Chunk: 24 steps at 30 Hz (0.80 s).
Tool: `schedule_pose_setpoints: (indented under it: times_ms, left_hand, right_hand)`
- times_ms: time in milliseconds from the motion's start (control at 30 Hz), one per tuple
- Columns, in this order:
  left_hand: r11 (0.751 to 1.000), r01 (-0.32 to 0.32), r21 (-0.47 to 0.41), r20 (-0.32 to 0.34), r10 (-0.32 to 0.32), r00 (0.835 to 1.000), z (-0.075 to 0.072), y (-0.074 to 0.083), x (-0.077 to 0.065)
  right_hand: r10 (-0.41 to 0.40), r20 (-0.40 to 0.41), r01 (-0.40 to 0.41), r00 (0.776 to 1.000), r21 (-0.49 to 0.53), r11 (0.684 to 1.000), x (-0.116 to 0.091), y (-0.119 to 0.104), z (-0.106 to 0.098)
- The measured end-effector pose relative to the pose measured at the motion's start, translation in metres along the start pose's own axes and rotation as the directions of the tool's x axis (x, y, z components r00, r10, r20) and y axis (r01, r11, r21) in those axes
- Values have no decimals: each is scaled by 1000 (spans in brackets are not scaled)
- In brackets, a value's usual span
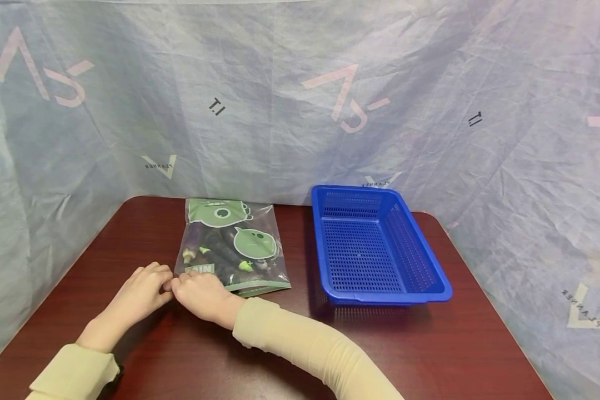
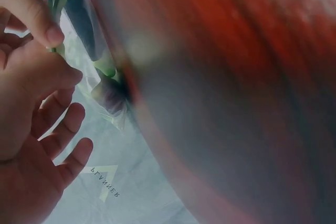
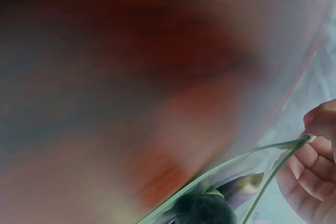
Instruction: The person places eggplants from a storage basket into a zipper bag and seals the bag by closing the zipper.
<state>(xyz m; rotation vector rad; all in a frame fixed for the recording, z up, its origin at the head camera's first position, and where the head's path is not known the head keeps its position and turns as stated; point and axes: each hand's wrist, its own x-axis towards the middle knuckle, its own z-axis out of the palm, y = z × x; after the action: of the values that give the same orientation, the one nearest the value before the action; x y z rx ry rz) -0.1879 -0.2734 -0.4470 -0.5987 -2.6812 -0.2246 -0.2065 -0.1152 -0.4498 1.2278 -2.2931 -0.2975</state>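
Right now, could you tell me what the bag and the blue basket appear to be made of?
The bag looks like thin clear plastic film: glossy, see-through, with green printed patches. The blue basket seems to be rigid moulded plastic, with perforated mesh walls and floor and a slight sheen.

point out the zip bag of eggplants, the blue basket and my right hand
zip bag [image 1: 240, 244], head view, on the clear front by the green print.
blue basket [image 1: 375, 299], head view, on its near rim.
right hand [image 1: 202, 294], head view, on the back of the hand.

Fingers [image 3: 315, 169] at bag [image 3: 231, 182] corner w/ eggplants [image 3: 239, 186]
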Motion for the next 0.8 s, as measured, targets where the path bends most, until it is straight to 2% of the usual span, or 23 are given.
schedule_pose_setpoints:
  times_ms: [167, 267, 433, 667, 800]
  left_hand:
    - [999, 44, 2, 35, -44, 998, -1, -4, 0]
    - [999, 54, 2, 32, -54, 998, -2, -5, 0]
    - [1000, 29, 7, -10, -29, 1000, -3, -4, 0]
    - [999, 32, -4, 35, -32, 999, -4, 4, 0]
    - [1000, -5, 0, 18, 5, 1000, -1, 10, 2]
  right_hand:
    - [-4, 3, 4, 1000, 0, 1000, -4, 5, 2]
    - [-8, -1, 8, 1000, -4, 1000, -7, 8, 3]
    - [-12, -10, 12, 1000, -9, 1000, -10, 11, 3]
    - [0, 9, 0, 1000, -12, 1000, -10, 11, 4]
    - [5, -13, -5, 1000, -11, 1000, -9, 11, 4]
